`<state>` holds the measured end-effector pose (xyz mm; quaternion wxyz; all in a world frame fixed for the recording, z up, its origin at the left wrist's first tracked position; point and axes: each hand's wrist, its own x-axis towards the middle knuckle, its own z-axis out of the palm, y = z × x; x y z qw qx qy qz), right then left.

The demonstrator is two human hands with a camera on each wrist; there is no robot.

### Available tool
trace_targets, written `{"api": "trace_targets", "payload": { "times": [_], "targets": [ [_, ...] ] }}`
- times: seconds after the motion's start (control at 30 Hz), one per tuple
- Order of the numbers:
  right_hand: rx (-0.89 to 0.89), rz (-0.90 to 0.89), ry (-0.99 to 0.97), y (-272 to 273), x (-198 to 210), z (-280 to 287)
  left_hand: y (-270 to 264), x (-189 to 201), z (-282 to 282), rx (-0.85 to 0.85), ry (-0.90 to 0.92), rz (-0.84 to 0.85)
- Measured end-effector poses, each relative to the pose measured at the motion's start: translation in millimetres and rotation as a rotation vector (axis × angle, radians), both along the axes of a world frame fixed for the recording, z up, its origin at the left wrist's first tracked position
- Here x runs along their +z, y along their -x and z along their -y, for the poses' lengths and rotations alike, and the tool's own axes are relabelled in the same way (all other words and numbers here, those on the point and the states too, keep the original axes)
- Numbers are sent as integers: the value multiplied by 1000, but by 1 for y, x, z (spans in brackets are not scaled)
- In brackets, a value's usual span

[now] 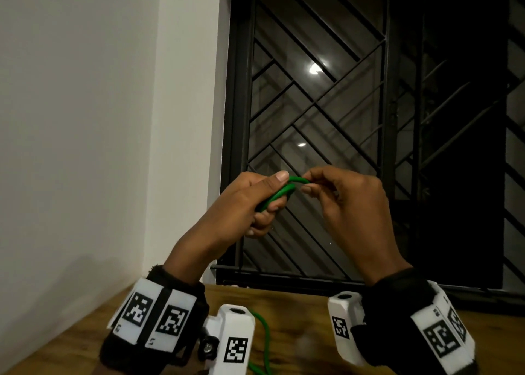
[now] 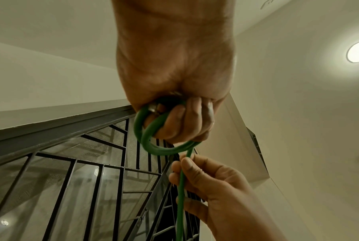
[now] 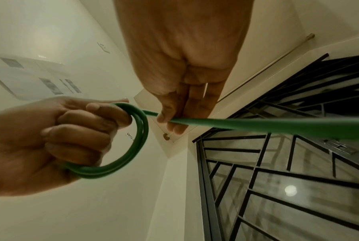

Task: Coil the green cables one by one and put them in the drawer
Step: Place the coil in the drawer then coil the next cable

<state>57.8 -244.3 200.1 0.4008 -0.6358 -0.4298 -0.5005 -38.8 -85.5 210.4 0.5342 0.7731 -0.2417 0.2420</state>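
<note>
Green cable (image 1: 279, 194), raised in front of the barred window (image 1: 326, 105), well above the worktop (image 1: 295, 320). Two loops so far, bunched in the curled fingers of the left hand (image 1: 250, 201), thumb pressed on top of the bundle. From there a short free run straight across to the right hand (image 1: 346, 201), pinched between thumb and fingertips (image 3: 164, 118) just beside the coil, hands nearly touching. Long axis of that run roughly level, left to right; beyond the pinch, slack dropping down under the right wrist toward the worktop, where a green strand (image 1: 265, 343) lies between the wrist cameras, probably the same cable, though the join is hidden. Coil plane upright, opening toward the right hand, so next wrap likely fed by the right hand, sweeping the tail over and back into the left grip. Left hand nearer the coil, anchor only. Drawer not in view.
</note>
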Motion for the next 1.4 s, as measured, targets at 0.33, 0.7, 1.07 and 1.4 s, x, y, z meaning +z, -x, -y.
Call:
{"api": "trace_targets", "payload": {
  "times": [0.33, 0.7, 1.07, 1.4],
  "targets": [
    [201, -249, 14, -3, 1, -2, 3, 5, -9, -144, 354, 26],
    [350, -350, -23, 3, -15, -33, 2, 8, -8, -483, 777, -14],
    [287, -446, 410, 19, -21, -41, -6, 12, -23, -46, 564, 448],
    [225, -497, 455, 32, -13, -33, -28, -7, -27, 465, -265, 595]
  ]
}}
